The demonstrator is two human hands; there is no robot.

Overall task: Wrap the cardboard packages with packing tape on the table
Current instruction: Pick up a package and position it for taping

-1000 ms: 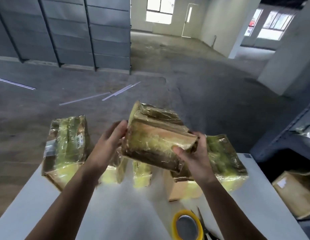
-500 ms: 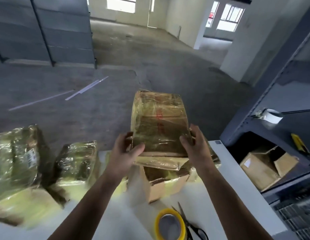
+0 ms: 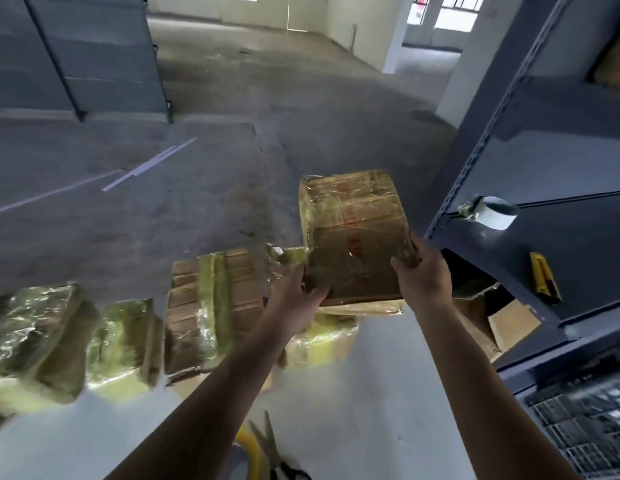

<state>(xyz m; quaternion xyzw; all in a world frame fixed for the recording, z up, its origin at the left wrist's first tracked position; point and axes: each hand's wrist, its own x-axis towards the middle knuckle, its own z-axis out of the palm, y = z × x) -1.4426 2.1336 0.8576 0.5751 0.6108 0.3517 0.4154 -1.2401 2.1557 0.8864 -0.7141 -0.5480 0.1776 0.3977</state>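
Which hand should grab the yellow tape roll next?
Probably the left hand: the tape roll lies just beside its forearm, farther from the right hand, which can hold the package.

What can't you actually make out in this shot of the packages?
Head view, the only one:
Red print on the held package: blurred, unreadable.
Tape roll: mostly behind the left forearm, cut by the bottom edge.
Scissors: handles cut by the bottom edge.
Fingers of the left hand: hidden under the package.
Leftmost wrapped packages: motion-blurred.
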